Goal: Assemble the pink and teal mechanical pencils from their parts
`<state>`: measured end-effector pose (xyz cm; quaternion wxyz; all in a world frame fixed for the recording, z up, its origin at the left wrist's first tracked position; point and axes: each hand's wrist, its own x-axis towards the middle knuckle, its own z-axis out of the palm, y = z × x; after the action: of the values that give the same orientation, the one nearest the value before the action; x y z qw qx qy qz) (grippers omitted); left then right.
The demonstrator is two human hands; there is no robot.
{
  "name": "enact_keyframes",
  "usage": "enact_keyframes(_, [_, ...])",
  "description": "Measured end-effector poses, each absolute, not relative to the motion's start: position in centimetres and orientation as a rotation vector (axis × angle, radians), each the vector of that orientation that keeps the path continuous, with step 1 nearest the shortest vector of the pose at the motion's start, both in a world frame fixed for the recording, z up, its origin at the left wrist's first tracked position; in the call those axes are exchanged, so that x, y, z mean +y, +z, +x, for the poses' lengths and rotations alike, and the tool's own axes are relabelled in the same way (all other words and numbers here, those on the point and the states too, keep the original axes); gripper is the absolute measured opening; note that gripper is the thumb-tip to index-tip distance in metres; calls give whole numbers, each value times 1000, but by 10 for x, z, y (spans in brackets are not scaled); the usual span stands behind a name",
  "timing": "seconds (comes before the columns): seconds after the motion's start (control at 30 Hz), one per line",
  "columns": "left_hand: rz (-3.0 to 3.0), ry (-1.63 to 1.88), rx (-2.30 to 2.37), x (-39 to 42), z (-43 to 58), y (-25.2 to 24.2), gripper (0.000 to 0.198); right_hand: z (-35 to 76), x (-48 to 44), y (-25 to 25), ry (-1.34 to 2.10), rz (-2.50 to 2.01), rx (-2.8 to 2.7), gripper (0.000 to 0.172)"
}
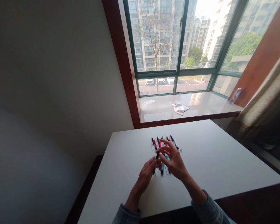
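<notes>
A row of several pens point(164, 147) with pink, teal and black barrels lies close together on the white table point(207, 155). My left hand point(145, 175) and my right hand point(173, 158) are raised just above the row. Between them is a black pen point(156, 161), tilted steeply. The fingers of my left hand close around its lower part, and my right fingertips pinch near its upper end. Both hands hide the middle of the row.
The table's near and left edges run close to my forearms, with a dark wall-side gap at left. Beyond the table is a white windowsill point(200, 104) holding a crumpled cloth point(180, 109), a small card point(149, 101) and a plastic bottle point(235, 95). A curtain point(263, 105) hangs at right.
</notes>
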<state>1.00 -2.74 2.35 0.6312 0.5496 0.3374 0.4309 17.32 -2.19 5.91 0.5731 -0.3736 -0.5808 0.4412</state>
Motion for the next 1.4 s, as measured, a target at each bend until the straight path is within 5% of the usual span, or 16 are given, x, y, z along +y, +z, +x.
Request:
enact_keyframes(0.5, [1151, 989, 680, -31, 10, 29, 38, 176, -19, 68, 1118, -797, -1374, 43])
enact_keyframes(1.4, [1206, 1026, 713, -29, 9, 26, 38, 172, -23, 64, 1050, -926, -1414, 51])
